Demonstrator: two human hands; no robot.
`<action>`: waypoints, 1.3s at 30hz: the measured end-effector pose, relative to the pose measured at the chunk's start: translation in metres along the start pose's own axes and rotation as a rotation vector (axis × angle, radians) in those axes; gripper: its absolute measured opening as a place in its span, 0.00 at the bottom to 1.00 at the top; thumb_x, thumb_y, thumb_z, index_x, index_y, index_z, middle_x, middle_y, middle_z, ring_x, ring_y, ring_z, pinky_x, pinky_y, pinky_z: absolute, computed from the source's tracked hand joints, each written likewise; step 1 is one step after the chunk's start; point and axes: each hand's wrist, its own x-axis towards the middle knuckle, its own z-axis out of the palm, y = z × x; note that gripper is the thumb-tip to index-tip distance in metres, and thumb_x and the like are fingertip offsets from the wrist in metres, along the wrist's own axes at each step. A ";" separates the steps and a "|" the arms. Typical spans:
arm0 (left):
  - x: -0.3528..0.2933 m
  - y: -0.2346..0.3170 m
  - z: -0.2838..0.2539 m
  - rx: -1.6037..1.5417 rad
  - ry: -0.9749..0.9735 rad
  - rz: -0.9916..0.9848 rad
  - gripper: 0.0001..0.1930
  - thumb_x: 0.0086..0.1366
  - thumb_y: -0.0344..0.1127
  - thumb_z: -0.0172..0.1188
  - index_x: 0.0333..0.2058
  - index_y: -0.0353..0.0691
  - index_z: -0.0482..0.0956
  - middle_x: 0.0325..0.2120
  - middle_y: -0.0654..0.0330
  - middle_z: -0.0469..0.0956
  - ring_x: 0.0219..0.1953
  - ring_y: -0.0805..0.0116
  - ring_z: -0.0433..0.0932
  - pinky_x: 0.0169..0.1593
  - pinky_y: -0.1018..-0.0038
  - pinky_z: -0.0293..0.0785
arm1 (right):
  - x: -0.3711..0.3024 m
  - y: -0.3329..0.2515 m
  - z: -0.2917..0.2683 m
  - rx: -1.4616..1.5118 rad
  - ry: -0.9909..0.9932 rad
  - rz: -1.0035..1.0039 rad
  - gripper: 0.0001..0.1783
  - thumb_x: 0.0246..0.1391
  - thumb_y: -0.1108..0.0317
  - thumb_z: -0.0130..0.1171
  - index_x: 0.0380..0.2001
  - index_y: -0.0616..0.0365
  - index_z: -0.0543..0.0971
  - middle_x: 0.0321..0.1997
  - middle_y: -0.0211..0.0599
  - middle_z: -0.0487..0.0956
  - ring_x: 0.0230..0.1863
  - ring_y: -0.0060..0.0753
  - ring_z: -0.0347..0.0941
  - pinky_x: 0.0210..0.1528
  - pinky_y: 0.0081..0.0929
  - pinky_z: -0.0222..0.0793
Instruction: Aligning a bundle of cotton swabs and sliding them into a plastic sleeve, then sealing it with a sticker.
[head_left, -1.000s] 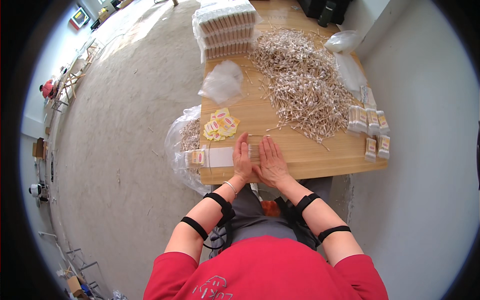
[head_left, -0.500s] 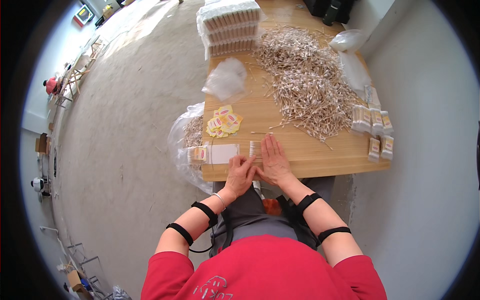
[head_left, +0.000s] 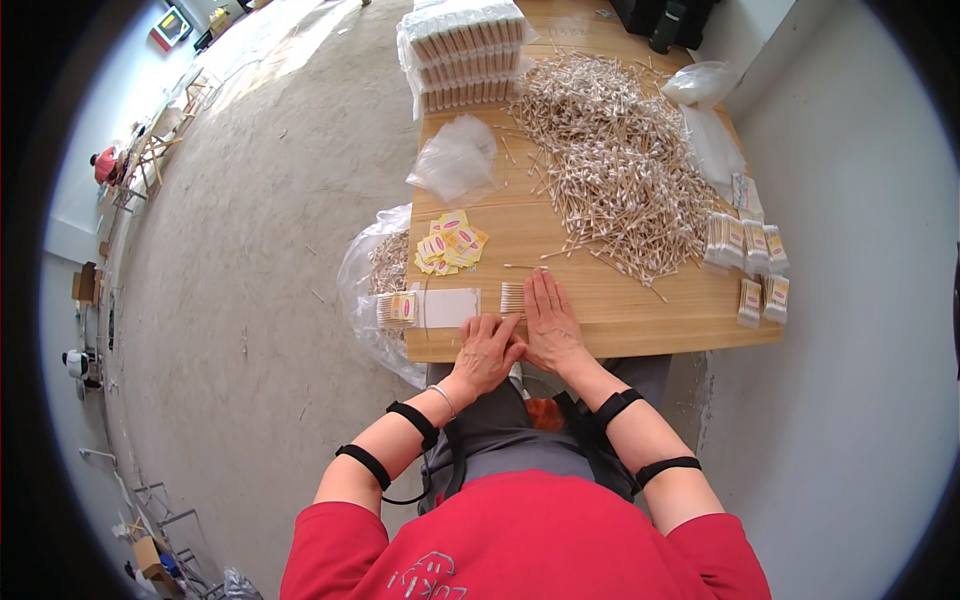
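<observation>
A short row of cotton swabs (head_left: pixel 511 297) lies side by side near the table's front edge. My right hand (head_left: pixel 551 325) is laid flat along the row's right side, fingers straight and close together. Below the row, my left hand (head_left: pixel 487 352) rests with bent, parted fingers, a fingertip at the swabs' lower ends; I see nothing held in it. Left of the row lies a white rectangular card (head_left: pixel 452 307). Beyond that card's left end is a bundle of swabs with a yellow label (head_left: pixel 402 308). A heap of loose swabs (head_left: pixel 625 165) covers the table's far middle.
Small yellow labels (head_left: pixel 450 245) are piled behind the card. Farther back lie clear plastic bags (head_left: pixel 455 158) and stacked swab packs (head_left: pixel 465 62). Several small labelled packs (head_left: pixel 752 245) stand at the right edge, near the wall (head_left: pixel 850 300). A swab-filled bag (head_left: pixel 388 255) hangs off the left side.
My left hand's fingers have spread a little and shifted slightly along the lower ends of the swabs. My right hand stays almost where it was.
</observation>
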 end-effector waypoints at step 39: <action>0.016 0.008 0.001 0.075 -0.053 -0.126 0.32 0.62 0.52 0.54 0.61 0.45 0.61 0.37 0.54 0.68 0.45 0.56 0.64 0.51 0.57 0.49 | 0.000 0.001 0.005 -0.055 0.010 0.009 0.51 0.48 0.44 0.54 0.65 0.70 0.49 0.70 0.55 0.46 0.73 0.52 0.38 0.72 0.42 0.34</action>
